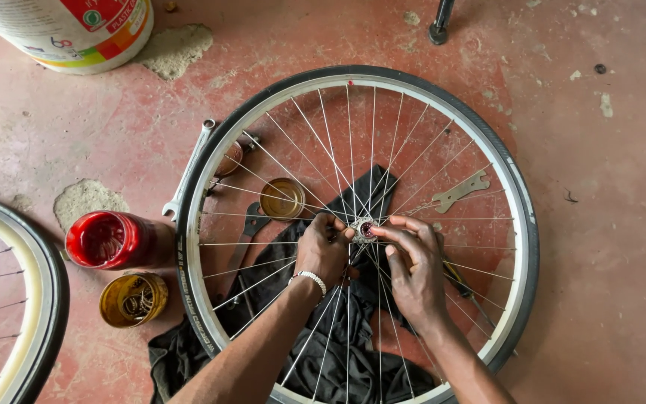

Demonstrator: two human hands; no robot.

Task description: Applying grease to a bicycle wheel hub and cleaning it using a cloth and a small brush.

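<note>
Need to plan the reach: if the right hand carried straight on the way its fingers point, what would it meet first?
The right hand points left at the wheel hub, which its fingertips already seem to touch; beyond it is the left hand.

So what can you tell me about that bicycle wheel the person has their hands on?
The bicycle wheel lies flat on the red floor, partly over a dark cloth. It has a black tyre, a pale metal rim and thin silver spokes running to a central hub. The left hand and the right hand both pinch at the hub. A wrench lies against the tyre's outer edge.
</note>
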